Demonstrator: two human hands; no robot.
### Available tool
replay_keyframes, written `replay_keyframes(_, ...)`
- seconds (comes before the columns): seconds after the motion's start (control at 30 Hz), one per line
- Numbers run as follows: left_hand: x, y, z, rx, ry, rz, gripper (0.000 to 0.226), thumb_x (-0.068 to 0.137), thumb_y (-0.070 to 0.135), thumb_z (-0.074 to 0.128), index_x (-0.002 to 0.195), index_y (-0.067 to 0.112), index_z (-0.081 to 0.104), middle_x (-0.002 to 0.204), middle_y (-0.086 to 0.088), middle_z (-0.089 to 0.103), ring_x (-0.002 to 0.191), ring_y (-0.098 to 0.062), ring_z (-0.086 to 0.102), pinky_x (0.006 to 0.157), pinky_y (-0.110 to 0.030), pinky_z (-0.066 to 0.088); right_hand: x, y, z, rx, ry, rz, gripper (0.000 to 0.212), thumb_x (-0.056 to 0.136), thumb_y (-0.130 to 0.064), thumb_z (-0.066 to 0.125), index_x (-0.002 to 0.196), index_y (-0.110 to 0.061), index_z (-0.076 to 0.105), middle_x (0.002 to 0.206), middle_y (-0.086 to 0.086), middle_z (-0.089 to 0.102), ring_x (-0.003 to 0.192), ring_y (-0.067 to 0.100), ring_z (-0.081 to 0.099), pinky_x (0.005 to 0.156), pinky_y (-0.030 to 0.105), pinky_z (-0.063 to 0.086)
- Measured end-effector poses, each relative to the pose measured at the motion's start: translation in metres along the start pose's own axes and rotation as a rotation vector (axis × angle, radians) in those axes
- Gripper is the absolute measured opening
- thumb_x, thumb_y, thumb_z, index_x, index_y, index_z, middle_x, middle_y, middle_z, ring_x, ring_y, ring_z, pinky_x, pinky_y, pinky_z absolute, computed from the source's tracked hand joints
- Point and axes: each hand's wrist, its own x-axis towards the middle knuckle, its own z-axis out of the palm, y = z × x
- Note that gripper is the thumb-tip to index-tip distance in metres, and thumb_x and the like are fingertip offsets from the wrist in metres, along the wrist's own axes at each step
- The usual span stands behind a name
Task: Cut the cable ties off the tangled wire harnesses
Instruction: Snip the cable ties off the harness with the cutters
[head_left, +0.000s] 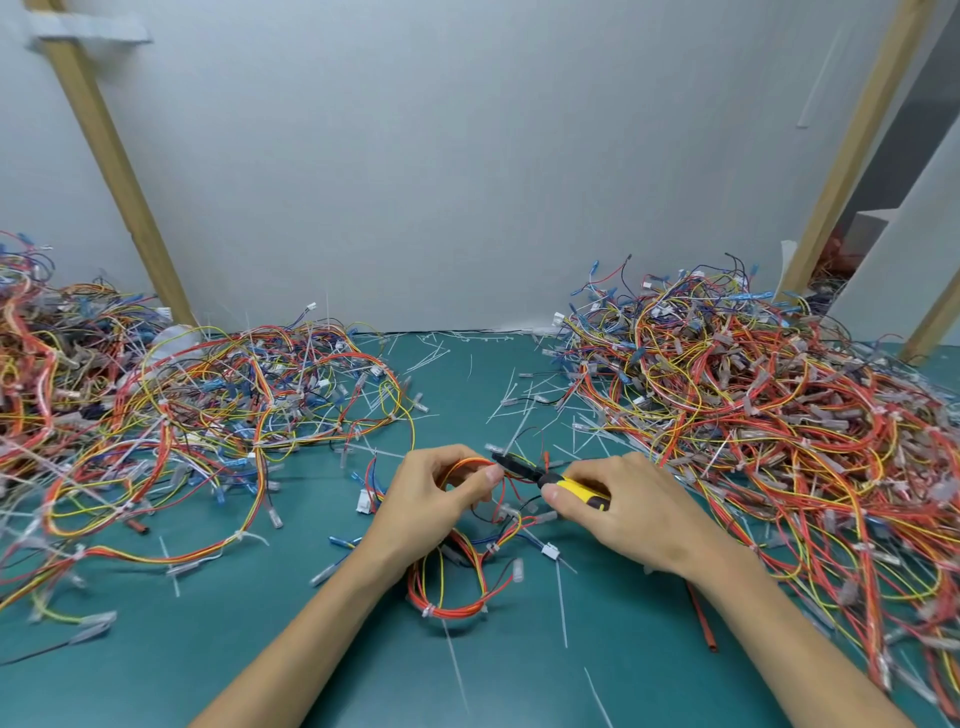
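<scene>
A looped wire harness (451, 597) of red, orange and yellow wires lies on the green mat in front of me, with white cable ties round it. My left hand (434, 496) pinches its upper wires between thumb and fingers. My right hand (621, 506) grips yellow-handled cutters (545, 478). The black jaws of the cutters point left and meet the wires right beside my left thumb. Whether the jaws are around a tie cannot be seen.
A big tangle of harnesses (769, 410) fills the right side and another pile (171, 415) the left. Cut white cable ties (519, 395) litter the green mat (311, 649). A loose red tube (701, 618) lies by my right forearm. A grey wall stands behind.
</scene>
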Motion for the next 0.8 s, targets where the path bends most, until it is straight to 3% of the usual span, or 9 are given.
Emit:
replay_keyframes(0.2, -0.0002, -0.0011, 0.0001, 0.040, -0.001, 0.003, 0.016, 0.090, 0.026, 0.069, 0.077, 0.017, 0.071, 0.069, 0.001, 0.071, 0.064, -0.005, 0.060, 0.064, -0.016, 0.045, -0.0006, 0.0006, -0.0001, -0.005, 0.039, -0.038, 0.050, 0.082, -0.076, 0.036, 0.069, -0.030, 0.052, 0.062, -0.003, 0.055, 0.063, 0.011, 0.050, 0.056, 0.027, 0.036)
replay_keyframes(0.4, -0.0011, -0.0009, 0.0013, 0.026, 0.021, 0.009, 0.015, 0.089, 0.025, 0.070, 0.077, 0.016, 0.070, 0.067, 0.001, 0.070, 0.065, -0.006, 0.059, 0.066, -0.019, 0.045, 0.0000, -0.0004, 0.0030, 0.005, 0.074, 0.022, 0.064, 0.075, -0.080, 0.033, 0.075, -0.023, 0.063, 0.060, 0.003, 0.056, 0.063, 0.017, 0.050, 0.059, 0.028, 0.041)
replay_keyframes(0.63, -0.0015, -0.0010, 0.0024, 0.030, 0.057, 0.019, 0.017, 0.090, 0.025, 0.068, 0.079, 0.013, 0.071, 0.070, -0.006, 0.070, 0.064, -0.008, 0.058, 0.065, -0.020, 0.045, 0.0002, -0.0032, 0.0073, 0.104, 0.016, 0.059, 0.062, 0.081, -0.076, 0.037, 0.072, -0.021, 0.063, 0.059, 0.003, 0.054, 0.058, 0.013, 0.045, 0.060, 0.033, 0.040)
replay_keyframes(0.8, -0.0018, -0.0004, 0.0025, -0.002, 0.056, 0.016, 0.018, 0.091, 0.026, 0.068, 0.078, 0.013, 0.070, 0.066, 0.002, 0.067, 0.063, -0.007, 0.057, 0.063, -0.016, 0.044, 0.0007, -0.0026, 0.0089, 0.085, 0.019, 0.066, 0.065, 0.077, -0.082, 0.029, 0.073, -0.025, 0.060, 0.059, 0.000, 0.054, 0.059, 0.012, 0.048, 0.057, 0.031, 0.036)
